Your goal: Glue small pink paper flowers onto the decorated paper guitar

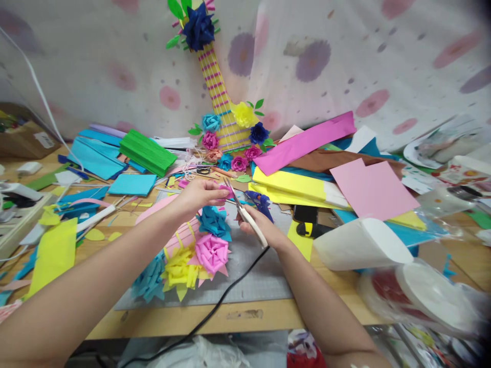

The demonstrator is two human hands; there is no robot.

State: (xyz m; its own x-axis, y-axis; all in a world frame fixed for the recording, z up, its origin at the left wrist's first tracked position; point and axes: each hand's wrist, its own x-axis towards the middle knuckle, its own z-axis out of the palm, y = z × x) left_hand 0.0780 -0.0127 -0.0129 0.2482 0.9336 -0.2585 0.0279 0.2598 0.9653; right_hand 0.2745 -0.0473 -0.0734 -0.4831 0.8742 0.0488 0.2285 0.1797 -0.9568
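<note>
Between the fingertips of my left hand (204,195) is a small magenta paper piece (225,192). My right hand (258,225) grips white-handled scissors (251,223), whose blades point up and left, right beside that paper. Below my hands lies a pink paper guitar shape (180,239) with yellow strips, decorated with a blue paper flower (214,223), a pink paper flower (212,253), a yellow one (180,272) and another blue one at the lower left. A dark blue glue gun (261,203) rests just behind my right hand.
A yellow paper guitar (217,87) with flowers leans on the curtain behind. Crepe paper stacks, such as a green one (148,152) and a magenta strip (307,143), surround the grey cutting mat (261,278). A black cable (226,306) crosses the mat. A white roll (360,244) lies at right.
</note>
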